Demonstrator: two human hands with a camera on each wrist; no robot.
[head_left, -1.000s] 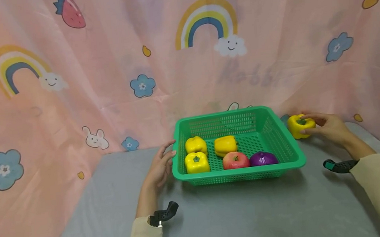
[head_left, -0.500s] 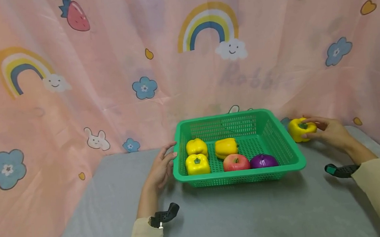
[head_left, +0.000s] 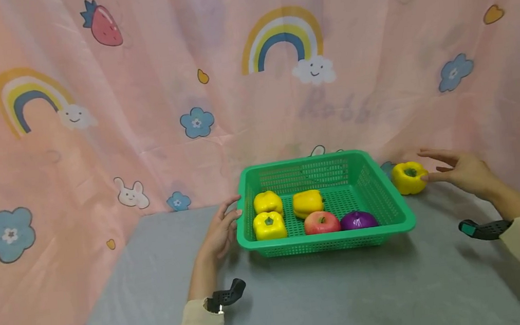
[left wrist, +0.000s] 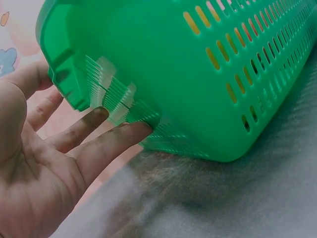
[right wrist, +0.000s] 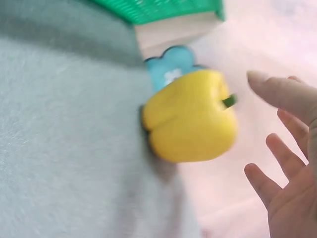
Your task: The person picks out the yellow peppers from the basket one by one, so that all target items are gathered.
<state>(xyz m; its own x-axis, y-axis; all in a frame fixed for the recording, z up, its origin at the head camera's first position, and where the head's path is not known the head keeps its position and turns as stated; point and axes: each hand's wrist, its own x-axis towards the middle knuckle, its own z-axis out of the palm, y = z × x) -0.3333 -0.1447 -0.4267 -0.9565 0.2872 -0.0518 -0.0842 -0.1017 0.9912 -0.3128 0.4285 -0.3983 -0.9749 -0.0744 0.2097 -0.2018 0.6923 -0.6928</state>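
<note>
In the head view a green plastic basket (head_left: 327, 237) holds several yellow bell peppers (head_left: 308, 203), a red apple (head_left: 322, 222) and a purple round vegetable or fruit (head_left: 359, 220). My left hand (head_left: 221, 232) touches the basket's left side; in the left wrist view its loosely extended fingers (left wrist: 116, 146) lie against the wall below the rim. Another yellow bell pepper (head_left: 409, 178) stands upright on the table, just right of the basket. Beside that pepper is my right hand (head_left: 467, 172), fingers spread, and the right wrist view shows a gap between them.
A grey cloth-covered table (head_left: 336, 295) spreads in front of the basket. Close behind it hangs a pink curtain (head_left: 142, 85) printed with rainbows and flowers. Each wrist carries a black device (head_left: 485, 229).
My right hand has let go of the yellow bell pepper beside the basket and drawn back to the right, its fingers spreading. The left hand stays at the basket's side.
</note>
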